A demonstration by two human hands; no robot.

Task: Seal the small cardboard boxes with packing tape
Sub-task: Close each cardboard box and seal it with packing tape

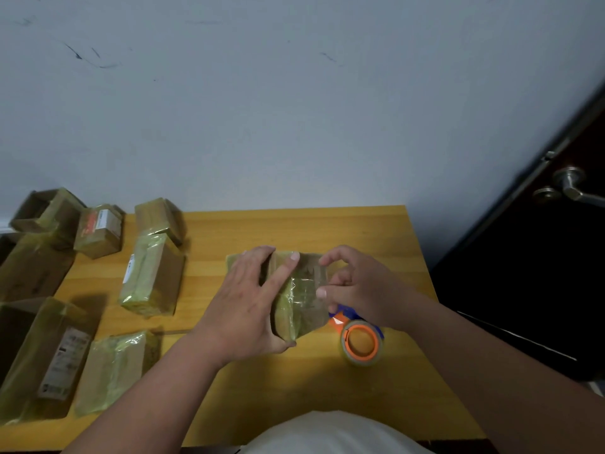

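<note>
A small cardboard box (302, 303), wrapped in glossy yellowish tape, is held above the middle of the wooden table (294, 224). My left hand (252, 306) grips its left side, fingers stretched over the top and thumb under the near corner. My right hand (353, 286) is at the box's right side, thumb and fingers curled and pinching the tape or box edge there. A roll of clear packing tape on an orange dispenser (361, 344) lies on the table just right of the box, below my right wrist.
Several taped cardboard boxes lie on the left: one (152, 276) mid-left, one (114, 368) near-left, a large labelled one (42, 358) at the edge, others (98, 231) at the back. A pale wall stands behind; a dark door with a metal handle (569, 188) is at right.
</note>
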